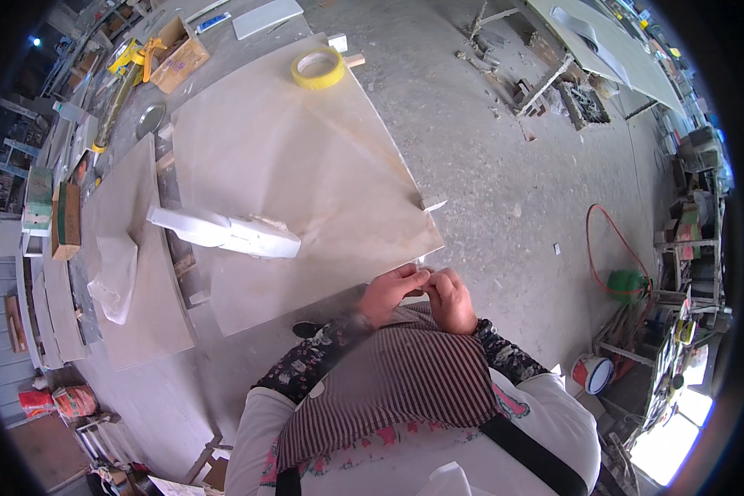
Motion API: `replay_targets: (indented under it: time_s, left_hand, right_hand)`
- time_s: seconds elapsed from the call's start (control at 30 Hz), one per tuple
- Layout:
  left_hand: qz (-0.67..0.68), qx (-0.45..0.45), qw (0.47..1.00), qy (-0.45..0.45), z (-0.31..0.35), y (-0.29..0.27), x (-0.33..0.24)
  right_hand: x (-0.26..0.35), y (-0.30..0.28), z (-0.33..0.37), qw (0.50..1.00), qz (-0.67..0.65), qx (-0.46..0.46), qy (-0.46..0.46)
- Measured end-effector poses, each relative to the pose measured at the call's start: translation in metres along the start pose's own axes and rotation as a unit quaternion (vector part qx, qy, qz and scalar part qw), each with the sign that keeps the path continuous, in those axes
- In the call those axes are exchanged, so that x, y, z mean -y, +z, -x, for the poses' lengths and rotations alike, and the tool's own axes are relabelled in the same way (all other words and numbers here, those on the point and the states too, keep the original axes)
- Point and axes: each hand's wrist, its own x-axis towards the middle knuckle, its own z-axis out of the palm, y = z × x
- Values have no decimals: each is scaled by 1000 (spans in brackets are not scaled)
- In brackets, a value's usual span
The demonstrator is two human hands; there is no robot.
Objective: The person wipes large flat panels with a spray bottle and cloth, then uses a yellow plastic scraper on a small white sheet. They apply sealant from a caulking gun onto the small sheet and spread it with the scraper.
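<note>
My left hand (pixel 386 295) and my right hand (pixel 452 304) meet in front of my striped apron, just beyond the near corner of a large beige board (pixel 306 165). The fingertips of both are pinched together. A tiny whitish bit shows near them, too small to name. On the board lies a white folded strip-like piece (pixel 231 234), left of my hands. Farther off, a roll of yellow tape (pixel 317 68) rests at the board's far end. A small white scrap (pixel 432 206) sticks out at the board's right edge.
Left of the board stands a second board (pixel 140 273) with crumpled white sheeting (pixel 117 277) on it. A cardboard box (pixel 178 58) is at the far left. To the right are a red hose (pixel 591 240), a green object (pixel 627 283) and a white bucket (pixel 592 374).
</note>
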Motion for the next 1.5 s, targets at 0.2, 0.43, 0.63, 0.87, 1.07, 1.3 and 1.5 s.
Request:
replay_targets:
  time_s: [0.2, 0.43, 0.63, 0.87, 1.07, 1.3, 1.5]
  left_hand:
    - [-94, -100, 989, -58, -27, -53, 62]
    - [-412, -204, 888, -4, 58, -122, 94]
    - [-281, -312, 906, 59, 158, -75, 53]
    - [88, -285, 933, 200, 212, 3, 1]
    - [-26, -387, 897, 215, 232, 27, 4]
    - [40, -397, 881, 254, 243, 33, 21]
    - [-4, -407, 877, 256, 241, 29, 19]
  right_hand:
    - [-4, -14, 15, 991, -85, 71, 69]
    - [16, -26, 7, 974, -136, 127, 132]
    - [65, -27, -55, 876, -326, 328, 134]
    - [161, 41, -107, 837, -215, 428, -266]
    - [185, 68, -103, 797, -159, 489, -317]
    - [194, 75, -96, 727, -343, 574, -155]
    - [182, 81, -94, 785, -274, 549, -82]
